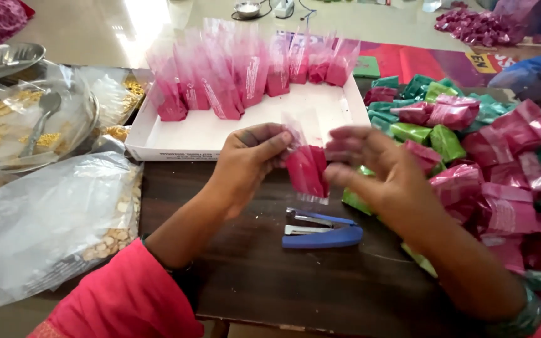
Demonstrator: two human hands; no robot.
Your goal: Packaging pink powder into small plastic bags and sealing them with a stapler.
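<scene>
So nearest me on the dark table (252,281) lies the blue stapler (322,230), just below my hands and untouched right now. Above it I'm holding one small pink packet (306,168) up between both hands: my left hand (250,158) pinches its upper left edge with thumb and fingertips closed on it, and my right hand (370,164) has its fingers curled at the right edge, looks like it's gripping too, though motion blur makes that hard to call. Seems I'm at the fold-the-top stage, so the next move needs the flap held flat while one hand drops to the stapler. To my left sit clear bags of yellowish snack bits (51,219) and a steel bowl with a spoon (29,122). To my right there's a big heap of finished pink and green packets (496,169). Farther off, the white tray (220,134) holds a row of open pink pouches (245,75) standing upright.
</scene>
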